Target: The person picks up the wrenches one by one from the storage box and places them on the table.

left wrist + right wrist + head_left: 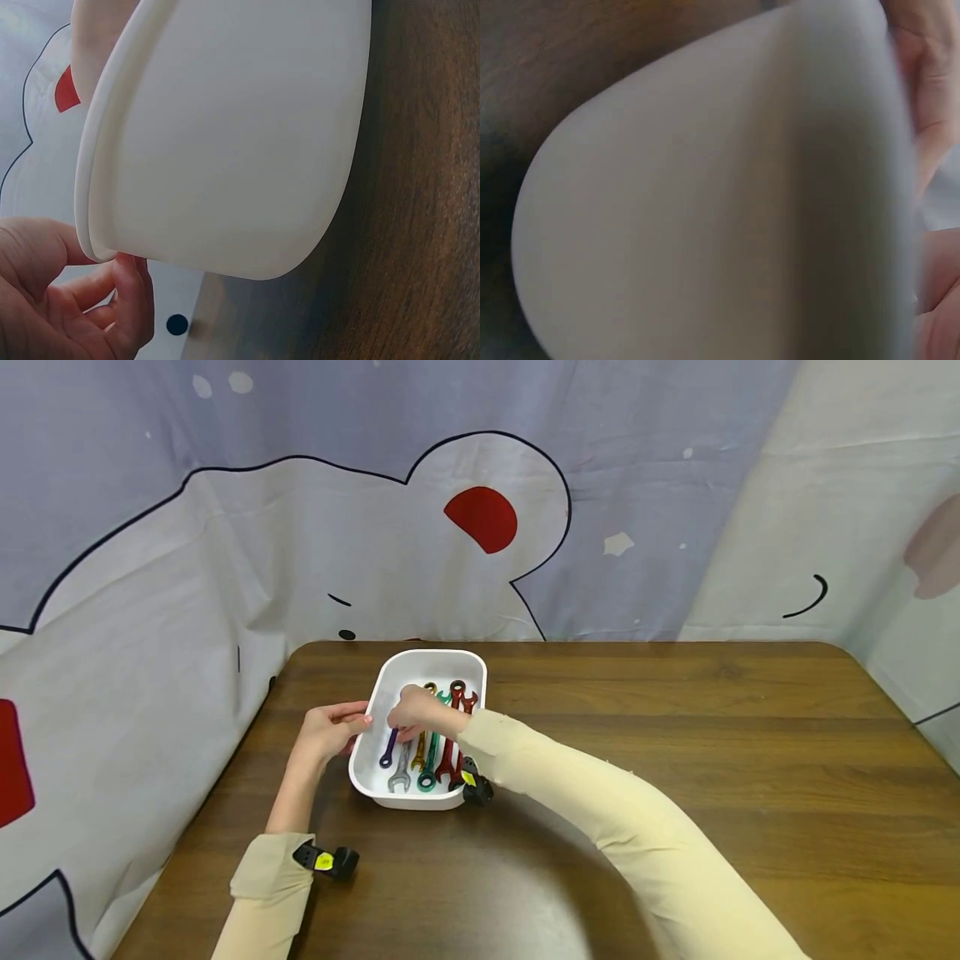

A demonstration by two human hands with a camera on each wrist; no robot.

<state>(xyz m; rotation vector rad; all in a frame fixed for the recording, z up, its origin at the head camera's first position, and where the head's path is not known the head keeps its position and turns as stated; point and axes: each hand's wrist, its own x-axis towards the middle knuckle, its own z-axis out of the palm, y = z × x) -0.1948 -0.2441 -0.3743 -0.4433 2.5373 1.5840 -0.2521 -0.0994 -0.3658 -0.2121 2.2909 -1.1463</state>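
A white plastic basin (pixel 417 802) sits on the table, with several combination wrenches lying side by side in it. My left hand (pixel 330 731) grips the basin's left rim, thumb on top and fingers outside below it; the left wrist view shows the same grip at the rim (pixel 84 187). Reaching in over the right side, my right hand (pixel 420 710) pinches a purple wrench (pixel 388 750) beside the left wall, its fingertips partly hidden. To the right lie a silver wrench (pixel 400 774), a gold wrench (pixel 418 756), a green wrench (pixel 427 768) and red wrenches (pixel 447 760).
The brown wooden table (pixel 720 777) extends far to the right of the basin. A patterned curtain (pixel 360 552) hangs behind it and along the left side. Each wrist wears a black strapped camera (pixel 341 862).
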